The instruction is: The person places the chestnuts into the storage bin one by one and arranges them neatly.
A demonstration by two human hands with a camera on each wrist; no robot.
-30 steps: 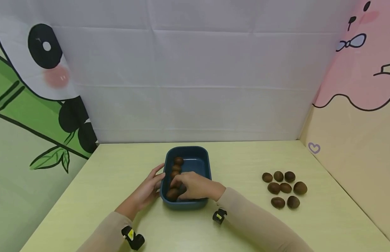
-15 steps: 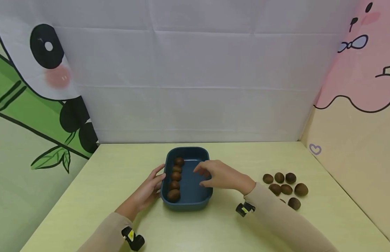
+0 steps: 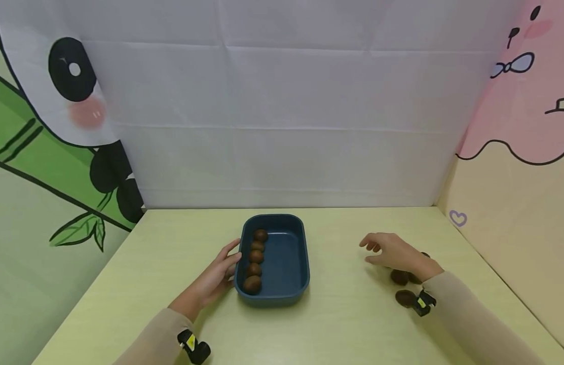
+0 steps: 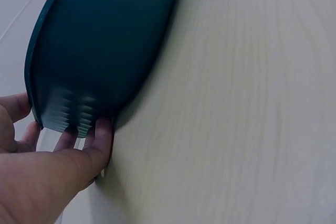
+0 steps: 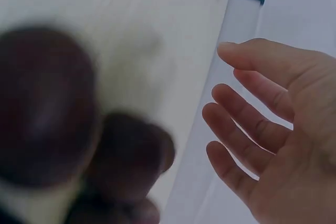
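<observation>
Swung clear of the blue box (image 3: 284,268), your right hand (image 3: 391,251) hangs loosely spread, loose brown nuts (image 3: 404,299) by its wrist, behind its fingertips, well apart from your left hand (image 3: 214,276), outspread against the box.

1 bin (image 3: 286,263), 5 nuts (image 3: 256,256) w/in, 4+ nuts (image 3: 405,298) vis. outside

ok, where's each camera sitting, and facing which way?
Head: worn on head, facing forward and down at box, nuts, table; sleeves, left hand, right hand show.
Left wrist: on that wrist, facing box and table; left hand shows.
Right wrist: on that wrist, facing box and blurred nuts; right hand shows.
Head and left wrist share the left hand touching the box.
</observation>
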